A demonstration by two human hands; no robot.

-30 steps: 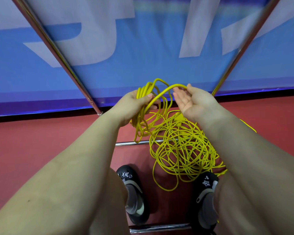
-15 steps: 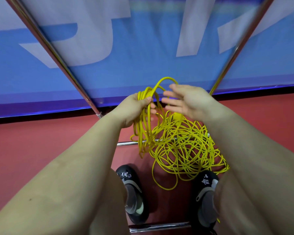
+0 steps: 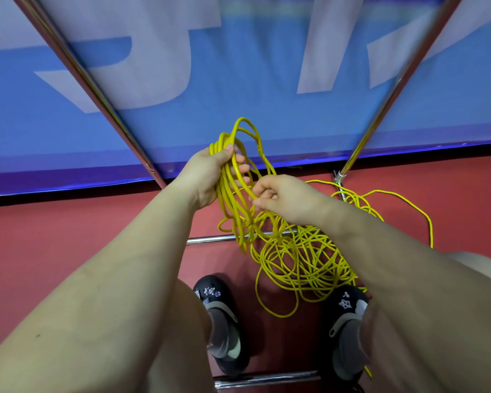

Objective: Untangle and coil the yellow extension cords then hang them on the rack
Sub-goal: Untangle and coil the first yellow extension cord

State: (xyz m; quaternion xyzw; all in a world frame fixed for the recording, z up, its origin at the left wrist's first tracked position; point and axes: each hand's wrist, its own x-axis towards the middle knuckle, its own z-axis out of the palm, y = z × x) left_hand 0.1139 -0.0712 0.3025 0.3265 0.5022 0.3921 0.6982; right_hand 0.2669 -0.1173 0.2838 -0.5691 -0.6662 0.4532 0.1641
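Keep L hand (image 3: pixel 207 173) gripping coil (image 3: pixel 234 194), feed next loop w/ R hand (image 3: pixel 281 198) pinching cord, shaking tangle (image 3: pixel 301 259) loose.

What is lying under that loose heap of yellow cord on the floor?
Under the loose cord heap you can see red floor and a chrome rack bar running beneath its upper edge. The right forearm covers the heap's right side, so anything there is hidden.
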